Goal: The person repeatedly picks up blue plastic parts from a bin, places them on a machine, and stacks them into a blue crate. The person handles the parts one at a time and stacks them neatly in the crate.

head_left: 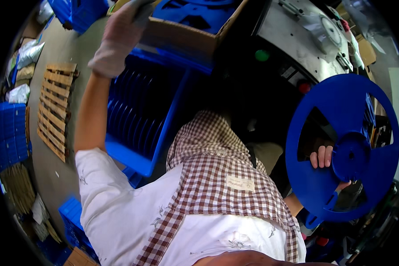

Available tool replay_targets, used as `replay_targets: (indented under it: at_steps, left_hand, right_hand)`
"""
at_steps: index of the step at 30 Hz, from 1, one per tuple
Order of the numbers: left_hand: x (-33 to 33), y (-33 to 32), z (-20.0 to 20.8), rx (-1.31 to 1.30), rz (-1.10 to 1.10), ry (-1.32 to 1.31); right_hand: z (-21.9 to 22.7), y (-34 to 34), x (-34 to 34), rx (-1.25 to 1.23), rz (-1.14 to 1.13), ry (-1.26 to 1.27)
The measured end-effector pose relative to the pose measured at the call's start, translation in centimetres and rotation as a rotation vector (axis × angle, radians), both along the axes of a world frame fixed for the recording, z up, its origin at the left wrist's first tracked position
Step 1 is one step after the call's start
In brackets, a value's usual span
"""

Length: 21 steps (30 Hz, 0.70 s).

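One bare right hand (326,160) grips a blue reel (341,146), the gloved left hand (119,37) clutches a cardboard box (186,37) above the grey floor (53,177).

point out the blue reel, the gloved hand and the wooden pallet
blue reel (337,106): head view, on the upper flange face
left hand (117,37): head view, on the glove's back
wooden pallet (53,111): head view, on the middle slats
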<state>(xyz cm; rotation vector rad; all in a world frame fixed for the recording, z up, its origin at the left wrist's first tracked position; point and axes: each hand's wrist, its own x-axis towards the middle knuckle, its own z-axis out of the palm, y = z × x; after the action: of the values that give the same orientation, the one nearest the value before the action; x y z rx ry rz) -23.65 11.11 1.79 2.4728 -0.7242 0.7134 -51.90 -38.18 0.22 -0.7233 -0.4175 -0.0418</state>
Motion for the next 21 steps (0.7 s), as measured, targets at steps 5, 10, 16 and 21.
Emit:
replay_targets:
  at_steps: [5, 10, 16, 21]
  left_hand:
    - [8.5, -12.1, 6.5, 0.273, 0.098, 0.146]
    - [21.5, -14.6, -1.7, 0.770, 0.143, 0.360]
    - [25.4, -17.3, -6.3, 0.696, 0.190, 0.593]
    - [21.2, -16.7, -4.0, 1.059, 0.041, 0.632]
  right_hand:
    - [3.2, 0.1, -3.4, -0.006, -0.311, -0.016]
    - [7.0, -0.6, -5.9, -0.083, -0.510, 0.038]
    - [9.0, -1.4, -6.7, -0.176, -0.561, 0.096]
    - [8.7, -1.3, -5.9, -0.190, -0.512, 0.108]
